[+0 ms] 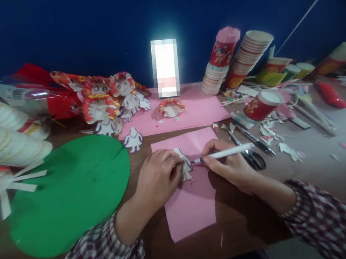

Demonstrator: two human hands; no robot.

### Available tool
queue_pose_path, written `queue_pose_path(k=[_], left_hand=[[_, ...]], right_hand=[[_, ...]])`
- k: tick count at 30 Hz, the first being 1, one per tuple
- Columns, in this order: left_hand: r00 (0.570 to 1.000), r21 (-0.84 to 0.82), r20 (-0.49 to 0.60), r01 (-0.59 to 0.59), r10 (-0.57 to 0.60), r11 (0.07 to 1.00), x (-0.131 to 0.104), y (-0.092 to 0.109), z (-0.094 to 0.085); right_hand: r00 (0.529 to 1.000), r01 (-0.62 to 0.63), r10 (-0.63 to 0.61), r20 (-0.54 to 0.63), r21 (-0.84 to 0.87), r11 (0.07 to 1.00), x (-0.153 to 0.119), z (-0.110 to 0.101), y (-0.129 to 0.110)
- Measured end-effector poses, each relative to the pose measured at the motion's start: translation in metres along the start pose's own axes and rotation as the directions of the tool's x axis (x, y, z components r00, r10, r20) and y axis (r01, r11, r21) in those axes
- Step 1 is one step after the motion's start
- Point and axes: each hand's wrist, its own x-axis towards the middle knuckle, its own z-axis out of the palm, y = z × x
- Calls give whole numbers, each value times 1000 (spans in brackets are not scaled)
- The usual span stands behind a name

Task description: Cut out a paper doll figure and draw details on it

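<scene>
A white paper cutout (186, 166) with a dark purple outline lies on a pink sheet (194, 211) in front of me. My left hand (161, 174) grips its left side, fingers curled together at the paper's edge. In my right hand (228, 163) is a white marker (230, 151), its dark tip at the cutout's right edge. Small dark marks show on the pink sheet below the cutout. Another outlined cutout (133, 140) lies farther back to the left, beside several red-trimmed paper figures (101, 109).
A green oval sheet (73, 193) and stacked paper cups (9, 146) lie on the left. Black-handled scissors (256, 159), a pen (256, 139) and paper scraps sit right of my right hand. Behind stand more cup stacks (249, 55), a bright pixelated rectangle (167, 64) and a red cup (259, 107).
</scene>
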Motion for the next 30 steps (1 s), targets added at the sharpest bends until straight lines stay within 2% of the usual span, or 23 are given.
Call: queue_pose_path(k=[11,30], left_hand=[[1000,-9,-12,0,0,1000,1,0,1],[1000,-4,-22,6,-6,1000,1,1,0]], right_hand=[[986,115,-113,121,-17,993,-4,7,7],[990,88,-76,120,-99,991,-5,8,4]])
